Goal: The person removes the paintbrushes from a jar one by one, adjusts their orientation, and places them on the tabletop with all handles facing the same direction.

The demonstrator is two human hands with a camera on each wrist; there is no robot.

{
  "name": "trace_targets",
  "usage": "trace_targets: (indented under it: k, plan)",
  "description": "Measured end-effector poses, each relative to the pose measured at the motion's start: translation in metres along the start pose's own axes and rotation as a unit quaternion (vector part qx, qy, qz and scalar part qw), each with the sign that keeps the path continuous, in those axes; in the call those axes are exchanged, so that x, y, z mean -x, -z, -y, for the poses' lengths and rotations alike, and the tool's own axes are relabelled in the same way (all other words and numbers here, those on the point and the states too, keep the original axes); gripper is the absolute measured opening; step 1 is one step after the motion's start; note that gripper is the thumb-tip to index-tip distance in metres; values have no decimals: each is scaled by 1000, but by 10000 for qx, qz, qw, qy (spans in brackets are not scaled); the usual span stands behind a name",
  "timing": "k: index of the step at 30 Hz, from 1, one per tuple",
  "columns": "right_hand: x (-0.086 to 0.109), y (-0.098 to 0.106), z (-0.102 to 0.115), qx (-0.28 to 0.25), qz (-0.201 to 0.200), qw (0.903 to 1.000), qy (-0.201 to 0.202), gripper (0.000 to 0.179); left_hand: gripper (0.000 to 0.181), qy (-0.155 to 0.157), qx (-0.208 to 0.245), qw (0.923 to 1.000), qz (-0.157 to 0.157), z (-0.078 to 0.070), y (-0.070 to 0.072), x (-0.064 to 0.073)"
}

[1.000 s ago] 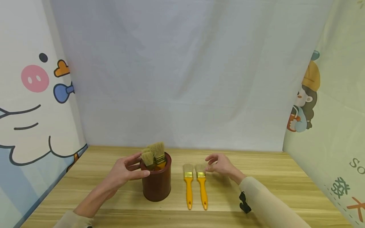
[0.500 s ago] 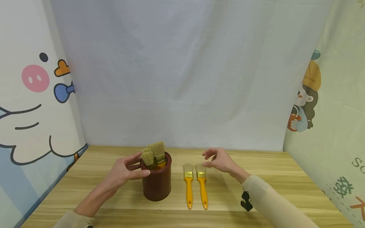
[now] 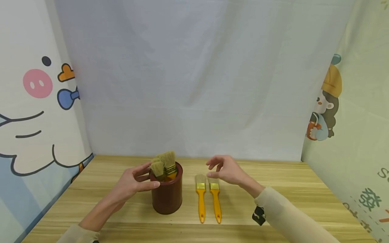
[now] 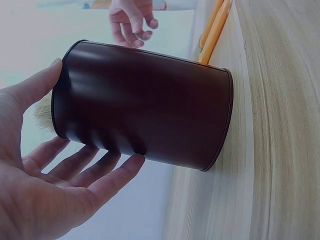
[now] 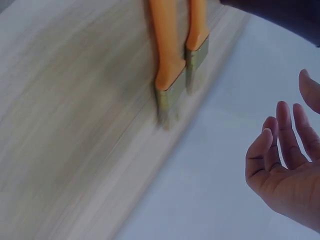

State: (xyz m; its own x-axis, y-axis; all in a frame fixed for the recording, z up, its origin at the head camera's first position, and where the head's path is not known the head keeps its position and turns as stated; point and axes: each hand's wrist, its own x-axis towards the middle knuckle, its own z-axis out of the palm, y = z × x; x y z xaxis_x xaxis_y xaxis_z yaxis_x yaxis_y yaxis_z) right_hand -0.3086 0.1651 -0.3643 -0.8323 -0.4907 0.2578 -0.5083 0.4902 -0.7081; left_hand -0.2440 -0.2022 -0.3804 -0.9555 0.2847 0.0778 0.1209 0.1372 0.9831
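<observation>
A dark brown cylindrical pot (image 3: 167, 199) stands upright on the table, several bristle-up paintbrushes (image 3: 166, 162) poking out of its top. My left hand (image 3: 129, 184) holds the pot near its rim, thumb on the near side and fingers spread along the far side. To the right, two paintbrushes with yellow-orange handles lie side by side, bristles away from me: a left paintbrush (image 3: 201, 200) and a right paintbrush (image 3: 216, 202). My right hand (image 3: 228, 170), fingers loosely bent around nothing, hovers over the right paintbrush's bristles and hides part of them.
The light wooden table (image 3: 273, 179) ends at a pale cloth backdrop (image 3: 194, 84). Printed cloths hang on both sides, a cartoon duck (image 3: 36, 101) on the left one. A small black item (image 3: 259, 215) sits at my right sleeve cuff.
My right hand has moved left and slightly away from me, from beside the right paintbrush to over its bristles. My left hand, the pot and the paintbrushes stay in place.
</observation>
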Motion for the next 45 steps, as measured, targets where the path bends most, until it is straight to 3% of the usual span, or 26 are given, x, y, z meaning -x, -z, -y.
trace_targets:
  k: [17,24,32,45]
  plan:
    - [-12,-22,51,-58,143,9988,460,27,95,60,-33,10000,-9,-2,0,1]
    - [-21,-32,67,-82,-61,9978,652,31,95,55,-45,10000,-34,-2,0,1]
    - [-32,-47,74,104,-322,9969,706,36,95,27,-47,10000,-25,0,1,0]
    - [-41,-58,77,-43,-320,9980,545,43,94,24,-64,10000,-8,-1,0,1]
